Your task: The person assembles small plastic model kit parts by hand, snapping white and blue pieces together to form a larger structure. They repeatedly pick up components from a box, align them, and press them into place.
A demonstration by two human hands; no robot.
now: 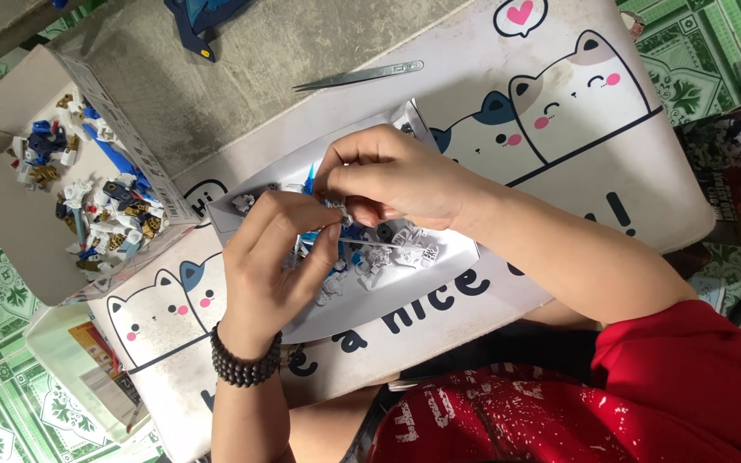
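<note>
1. Blue and white plastic makes up the small model piece [323, 199] pinched between both hands, held just above an unfolded instruction sheet [439, 261] that lies on a white lap table printed with cartoon cats [576, 163]
2. Left hand [272, 266], with a dark bead bracelet [246, 364] at the wrist, has its thumb and fingers closed around the lower part of the piece; how tightly it grips I cannot tell, since the fingers hide the contact
3. Right hand [396, 176] reaches across from the other side, fingertips pinched shut on the top of the same piece, where a thin blue spike [310, 178] sticks up
4. By my judgement the build is only partly along: a scatter of loose grey and white parts [388, 255] lies on the sheet under the hands, not yet joined
5. Many more pieces, blue, white and gold, sit in the open cardboard box [10, 206] well to the side, which suggests a good deal is left
6. Metal tweezers [358, 75] lie untouched on the grey surface beyond the lap table, well apart from both hands
7. Whether the held piece is one finished sub-part or two being pressed together cannot be made out
</note>
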